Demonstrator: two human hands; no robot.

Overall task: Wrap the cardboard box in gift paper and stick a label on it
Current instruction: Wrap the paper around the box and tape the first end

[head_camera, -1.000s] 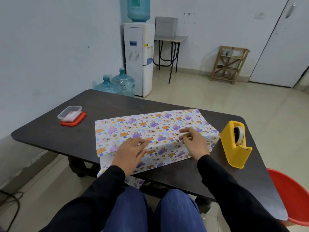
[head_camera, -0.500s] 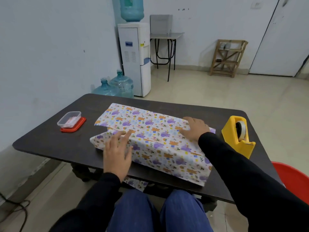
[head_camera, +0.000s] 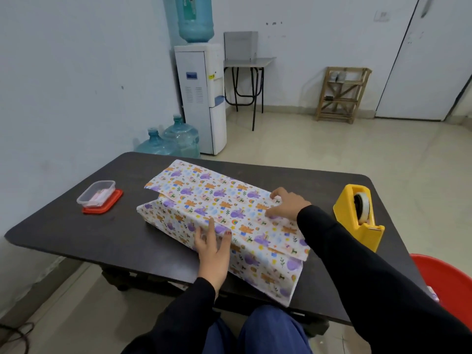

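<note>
Gift paper, white and printed with purple and orange animals, covers the long cardboard box, which lies slantwise on the dark wooden table under both hands; the cardboard itself is hidden. Nearest the person, below the left hand, the paper's end juts past the box as an open, unfolded sleeve. That hand lies flat, fingers straight, pressing the wrap against the near side face. Beyond it the right hand rests on the top face, fingers spread and loosely bent, holding down the overlapping edge; neither hand grasps anything.

I judge the parcel light and stiff underneath, but its skin is thin, slick and quick to crease or tear. No tape shows on the seam, so it may spring open if let go. Flat palms on the firm faces look safer than the hollow ends.

Right of the right hand stands a yellow plastic tape dispenser. Well left of the left hand sits a small clear plastic tub on a red lid. Farther off is the paper's other open end.
</note>
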